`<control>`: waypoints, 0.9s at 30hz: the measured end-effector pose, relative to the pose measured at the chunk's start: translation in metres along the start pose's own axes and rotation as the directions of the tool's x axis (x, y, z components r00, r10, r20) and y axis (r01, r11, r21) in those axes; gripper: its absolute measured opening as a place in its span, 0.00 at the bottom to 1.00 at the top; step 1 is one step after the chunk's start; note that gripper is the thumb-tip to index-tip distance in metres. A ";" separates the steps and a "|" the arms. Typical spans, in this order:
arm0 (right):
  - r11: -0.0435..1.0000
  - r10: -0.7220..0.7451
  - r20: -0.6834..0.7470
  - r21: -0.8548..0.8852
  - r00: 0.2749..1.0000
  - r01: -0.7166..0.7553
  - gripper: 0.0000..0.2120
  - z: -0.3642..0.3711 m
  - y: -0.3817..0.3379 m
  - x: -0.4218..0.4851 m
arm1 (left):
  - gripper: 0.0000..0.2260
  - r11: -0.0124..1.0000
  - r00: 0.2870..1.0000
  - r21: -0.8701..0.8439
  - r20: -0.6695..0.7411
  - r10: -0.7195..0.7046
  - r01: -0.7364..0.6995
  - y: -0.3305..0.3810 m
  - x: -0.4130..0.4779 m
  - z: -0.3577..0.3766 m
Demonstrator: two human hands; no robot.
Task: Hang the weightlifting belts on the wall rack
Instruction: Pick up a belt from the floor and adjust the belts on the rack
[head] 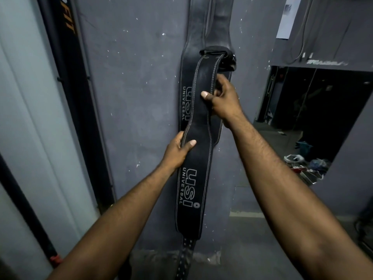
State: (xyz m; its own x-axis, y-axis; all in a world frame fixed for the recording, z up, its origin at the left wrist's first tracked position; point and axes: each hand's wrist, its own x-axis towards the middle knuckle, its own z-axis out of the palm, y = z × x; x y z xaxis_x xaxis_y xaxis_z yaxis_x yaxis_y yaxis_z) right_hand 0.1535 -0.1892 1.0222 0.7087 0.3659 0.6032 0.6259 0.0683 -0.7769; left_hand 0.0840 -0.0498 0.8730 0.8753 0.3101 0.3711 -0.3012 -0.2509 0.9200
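- Fingers of your right hand [223, 99] pinch the upper stretch of the front belt [198, 150], thumb across its face; your left hand [178, 151] clamps its left edge lower down.
- That belt hangs looped at its top over a dark peg [216, 51] on the grey wall [141, 77], in front of other belts [210, 25]; the peg itself is mostly hidden.
- Seat the loop fully before letting go, I'd judge, and release the lower hand first.
- Both forearms reach up and forward, the right higher.
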 end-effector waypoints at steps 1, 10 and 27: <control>1.000 0.009 -0.009 -0.002 1.000 -0.009 0.25 0.000 -0.001 -0.001 | 0.18 0.997 0.998 -0.051 0.044 -0.048 0.050 -0.003 -0.002 -0.001; 1.000 0.013 -0.064 0.006 0.998 -0.013 0.25 -0.002 -0.006 0.008 | 0.32 0.992 0.993 -0.072 -0.043 -0.111 0.108 -0.050 -0.004 0.007; 1.000 0.014 -0.124 0.018 0.992 -0.012 0.24 -0.015 -0.023 0.023 | 0.14 0.977 0.977 -0.098 0.119 -0.177 0.189 -0.050 -0.028 0.013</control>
State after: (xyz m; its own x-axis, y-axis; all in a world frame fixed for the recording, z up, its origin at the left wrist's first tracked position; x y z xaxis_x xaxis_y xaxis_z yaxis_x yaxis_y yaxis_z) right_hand 0.1603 -0.1965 1.0561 0.7522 0.2489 0.6102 0.6116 0.0813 -0.7870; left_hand 0.0795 -0.0582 0.8144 0.9535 0.2385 0.1843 -0.1656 -0.0964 0.9815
